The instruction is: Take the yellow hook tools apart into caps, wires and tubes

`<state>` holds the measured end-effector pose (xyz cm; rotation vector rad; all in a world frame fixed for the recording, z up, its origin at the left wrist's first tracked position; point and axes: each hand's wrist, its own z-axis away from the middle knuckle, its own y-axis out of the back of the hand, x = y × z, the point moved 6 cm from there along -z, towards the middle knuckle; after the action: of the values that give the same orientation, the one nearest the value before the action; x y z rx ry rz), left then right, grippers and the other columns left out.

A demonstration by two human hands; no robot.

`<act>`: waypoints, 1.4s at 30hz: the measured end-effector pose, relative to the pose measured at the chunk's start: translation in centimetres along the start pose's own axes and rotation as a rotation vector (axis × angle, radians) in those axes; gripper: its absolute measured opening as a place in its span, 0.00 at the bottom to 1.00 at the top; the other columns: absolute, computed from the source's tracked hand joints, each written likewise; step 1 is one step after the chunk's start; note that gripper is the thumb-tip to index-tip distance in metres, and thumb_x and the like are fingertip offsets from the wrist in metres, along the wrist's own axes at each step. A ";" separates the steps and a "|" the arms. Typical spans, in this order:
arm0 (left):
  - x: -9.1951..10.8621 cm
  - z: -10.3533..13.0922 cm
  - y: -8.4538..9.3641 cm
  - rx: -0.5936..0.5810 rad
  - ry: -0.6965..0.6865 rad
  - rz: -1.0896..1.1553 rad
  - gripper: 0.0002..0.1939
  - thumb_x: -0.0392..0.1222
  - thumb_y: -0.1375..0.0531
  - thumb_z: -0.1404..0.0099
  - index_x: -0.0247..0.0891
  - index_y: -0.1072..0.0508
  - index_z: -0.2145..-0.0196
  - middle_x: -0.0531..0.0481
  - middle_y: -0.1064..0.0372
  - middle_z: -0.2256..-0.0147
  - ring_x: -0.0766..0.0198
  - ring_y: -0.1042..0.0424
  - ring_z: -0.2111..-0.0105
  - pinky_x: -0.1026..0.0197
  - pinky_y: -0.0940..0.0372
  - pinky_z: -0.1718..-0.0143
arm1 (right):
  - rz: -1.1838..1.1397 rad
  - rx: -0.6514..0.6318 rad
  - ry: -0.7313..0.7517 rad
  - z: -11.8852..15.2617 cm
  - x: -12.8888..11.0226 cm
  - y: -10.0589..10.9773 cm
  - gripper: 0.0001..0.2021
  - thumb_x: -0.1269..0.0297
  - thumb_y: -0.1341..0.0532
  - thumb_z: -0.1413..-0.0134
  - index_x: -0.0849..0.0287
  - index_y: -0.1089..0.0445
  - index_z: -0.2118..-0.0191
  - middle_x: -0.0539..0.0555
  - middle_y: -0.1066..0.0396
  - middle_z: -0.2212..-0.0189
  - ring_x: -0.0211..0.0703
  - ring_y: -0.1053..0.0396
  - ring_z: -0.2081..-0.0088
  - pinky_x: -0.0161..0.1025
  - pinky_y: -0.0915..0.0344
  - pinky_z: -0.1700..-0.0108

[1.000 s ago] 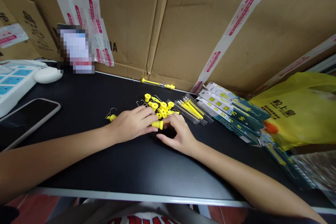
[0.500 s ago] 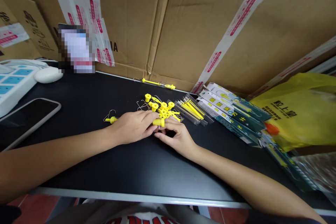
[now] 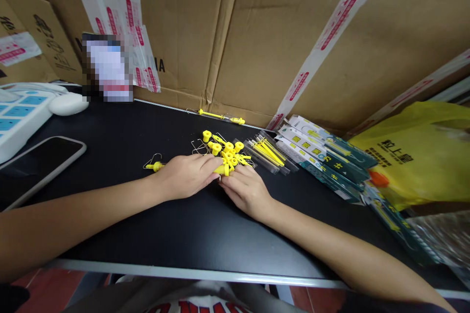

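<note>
My left hand (image 3: 189,173) is closed round a spring scale (image 3: 157,166). One yellow end with a wire hook sticks out to the left, and a yellow end cap (image 3: 222,170) shows at the right; the fingers hide the tube between. My right hand (image 3: 246,188) is closed with bent fingers at that right end, pinching by the cap, where a short bit of metal shows. Just beyond both hands lies a pile of yellow plastic caps (image 3: 216,148) with wire hooks (image 3: 199,146) and small springs. Clear tubes with yellow strips (image 3: 267,151) lie to the right of the pile.
Another spring scale (image 3: 220,116) lies along the cardboard box (image 3: 176,24) at the back. Several printed packages (image 3: 326,156) and a yellow bag (image 3: 422,166) are on the right. A phone (image 3: 44,166) and a power strip (image 3: 18,117) are on the left of the black table (image 3: 183,239).
My right hand's fingers have closed in and its thumb has tucked under the right end of the spring scale. That end has shifted slightly left. My left hand stays nearly still.
</note>
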<state>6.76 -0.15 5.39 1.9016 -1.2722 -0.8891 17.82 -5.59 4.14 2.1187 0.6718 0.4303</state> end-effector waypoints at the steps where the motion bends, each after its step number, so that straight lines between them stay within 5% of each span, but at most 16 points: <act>1: 0.0 0.0 0.0 -0.005 -0.001 0.005 0.13 0.40 0.55 0.30 0.33 0.37 0.55 0.46 0.28 0.61 0.61 0.27 0.63 0.62 0.33 0.66 | 0.007 -0.005 0.010 0.0 0.0 0.0 0.07 0.70 0.45 0.40 0.60 0.31 0.66 0.52 0.31 0.76 0.40 0.42 0.72 0.38 0.49 0.70; 10: -0.2 -0.2 0.4 0.023 0.018 0.079 0.12 0.40 0.56 0.29 0.34 0.36 0.57 0.48 0.28 0.63 0.64 0.26 0.64 0.64 0.34 0.67 | 0.006 0.003 -0.002 0.0 0.1 0.6 0.05 0.66 0.44 0.41 0.58 0.30 0.64 0.52 0.31 0.74 0.41 0.40 0.70 0.40 0.50 0.68; 17: 0.2 -0.2 0.6 0.035 -0.011 0.144 0.11 0.41 0.54 0.31 0.34 0.36 0.59 0.49 0.28 0.65 0.64 0.26 0.66 0.64 0.35 0.67 | -0.409 0.087 -0.260 0.3 2.0 0.8 0.06 0.70 0.46 0.44 0.57 0.39 0.60 0.53 0.34 0.67 0.41 0.36 0.66 0.40 0.37 0.63; 26: 0.1 0.0 0.1 -0.067 0.033 0.233 0.10 0.45 0.53 0.33 0.36 0.38 0.64 0.50 0.30 0.71 0.64 0.28 0.72 0.65 0.37 0.73 | -0.487 0.104 -0.116 0.2 1.5 0.5 0.13 0.76 0.46 0.42 0.55 0.37 0.54 0.54 0.27 0.63 0.40 0.30 0.63 0.38 0.32 0.61; 33: 1.0 0.3 0.3 -0.033 -0.012 0.249 0.10 0.45 0.54 0.35 0.38 0.41 0.68 0.51 0.32 0.75 0.65 0.31 0.76 0.65 0.38 0.75 | -0.486 0.121 -0.027 0.2 0.5 0.8 0.12 0.74 0.49 0.41 0.56 0.36 0.55 0.54 0.26 0.68 0.39 0.29 0.69 0.37 0.32 0.66; 42: 1.5 0.3 0.8 0.027 -0.127 0.177 0.12 0.43 0.57 0.31 0.36 0.40 0.67 0.51 0.32 0.74 0.66 0.30 0.75 0.65 0.38 0.75 | -0.616 0.015 -0.199 0.4 0.4 0.2 0.10 0.75 0.51 0.40 0.58 0.37 0.57 0.50 0.30 0.71 0.32 0.34 0.76 0.30 0.36 0.71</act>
<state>6.56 -1.87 5.62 1.7441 -1.5087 -0.9155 18.39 -5.72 4.13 1.8145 1.1509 -0.1231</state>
